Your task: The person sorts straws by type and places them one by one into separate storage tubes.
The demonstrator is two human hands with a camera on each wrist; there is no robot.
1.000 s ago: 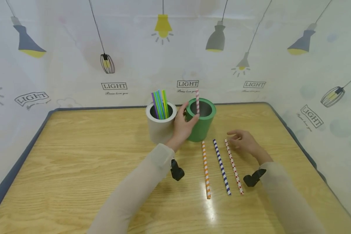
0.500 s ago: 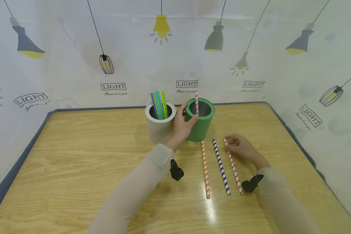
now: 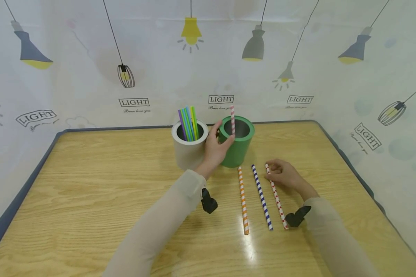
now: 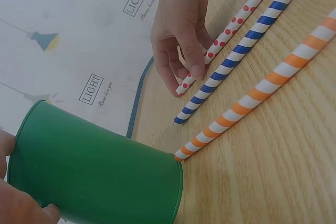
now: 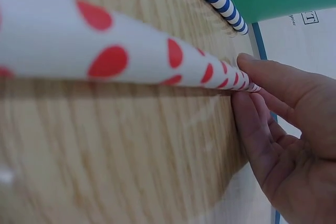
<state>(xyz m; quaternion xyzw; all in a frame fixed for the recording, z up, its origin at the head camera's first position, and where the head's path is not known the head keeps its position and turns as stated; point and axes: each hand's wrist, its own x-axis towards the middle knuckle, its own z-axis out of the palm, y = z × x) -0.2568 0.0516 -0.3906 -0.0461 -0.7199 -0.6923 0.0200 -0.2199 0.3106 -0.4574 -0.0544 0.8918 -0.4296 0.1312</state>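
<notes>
My left hand point(image 3: 216, 150) grips the left side of a green cup point(image 3: 240, 152), thumb in front and fingers behind. A pink-and-white striped straw point(image 3: 233, 121) stands in that cup; its lower end is hidden. On the table to the right, my right hand point(image 3: 285, 175) pinches a red-dotted straw point(image 3: 278, 202) close to its far end. The right wrist view has thumb and fingers on either side of the dotted straw point(image 5: 136, 51), which still lies along the wood. Just left of it are a blue-and-white striped straw point(image 3: 262, 198) and an orange-and-white striped straw point(image 3: 243, 202).
Touching or nearly touching my left hand is a white cup point(image 3: 187, 154) with several plain coloured straws point(image 3: 188, 125) in it. Behind both cups, the wooden table point(image 3: 90, 184) ends at a curtain point(image 3: 159, 57) printed with lamps.
My right hand has come down and slightly left onto the red-dotted straw, and its thumb and fingers have closed on the far end. The left hand and the green cup stay in place.
</notes>
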